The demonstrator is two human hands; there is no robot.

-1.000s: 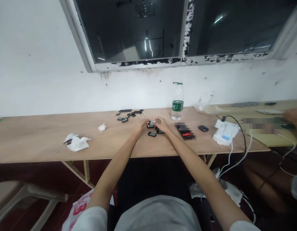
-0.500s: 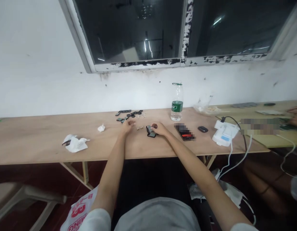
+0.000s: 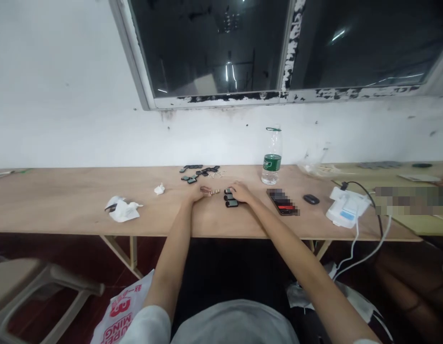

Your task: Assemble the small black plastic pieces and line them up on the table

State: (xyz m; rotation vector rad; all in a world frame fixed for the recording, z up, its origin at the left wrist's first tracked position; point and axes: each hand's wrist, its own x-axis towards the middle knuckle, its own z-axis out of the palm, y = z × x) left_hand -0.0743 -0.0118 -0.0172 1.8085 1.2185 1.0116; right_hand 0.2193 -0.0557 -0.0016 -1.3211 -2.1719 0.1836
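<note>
Three small black pieces with grey-green faces (image 3: 232,203) lie in a short column on the wooden table (image 3: 63,200). At their right edge rests my right hand (image 3: 240,192), fingers stretched and touching the upper pieces. My left hand (image 3: 199,193) lies on its side to the left, fingers loosely bent and apart. Beside its fingertips is a short row of small beige cylinders (image 3: 215,191); whether a finger touches them I cannot tell. Behind my left hand are several more black pieces (image 3: 191,179), loosely scattered, with tiny pale bits (image 3: 217,174) next to them.
To the right stand a water bottle (image 3: 272,162), a phone (image 3: 281,201), a dark oval case (image 3: 311,199) and a white box with cables (image 3: 346,208). Crumpled tissues (image 3: 124,210) lie on the left. A plastic bag (image 3: 316,167) sits against the wall.
The black pieces near my right hand now form a tidy column, and that hand has loosened from them. My left hand has come closer to the beige cylinders. The view has shifted slightly.
</note>
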